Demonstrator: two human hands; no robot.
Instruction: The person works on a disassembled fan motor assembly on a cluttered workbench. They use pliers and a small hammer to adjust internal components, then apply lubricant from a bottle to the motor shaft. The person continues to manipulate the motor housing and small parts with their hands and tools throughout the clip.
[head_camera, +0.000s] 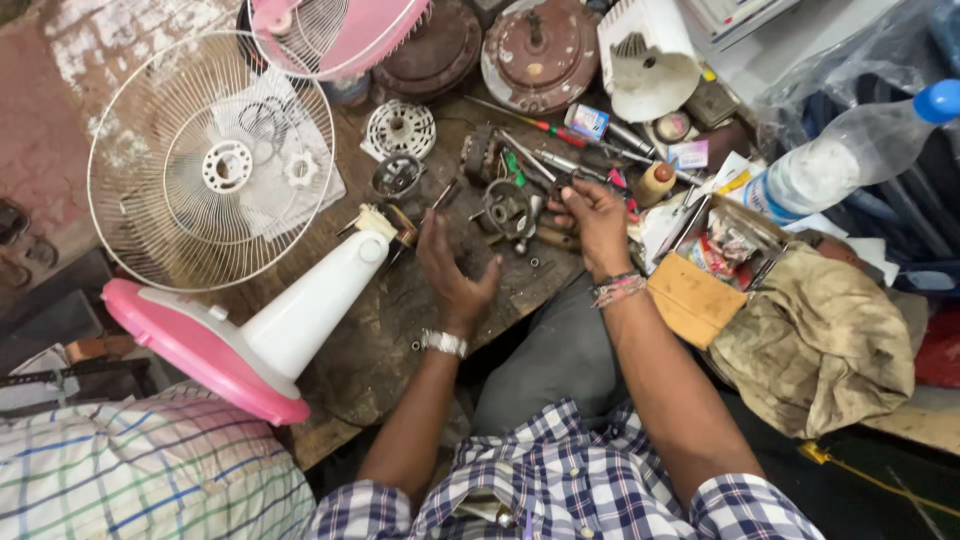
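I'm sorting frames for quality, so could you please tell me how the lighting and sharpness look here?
Head view: even, soft daylight, no harsh shadows; wide-lens bending at the edges; hands and motor parts fairly sharp; bottle slightly glary.

Workbench inventory, counted by kind.

Two hands: left hand (455, 270), right hand (597, 222). One white wire fan guard (210, 160); one pink fan base (200, 350) with white stem; two round brown motor housings (540, 50) (430, 50); one red-handled screwdriver (545, 127); one clear plastic bottle (850, 150) with blue cap; one soiled cloth (815, 345).
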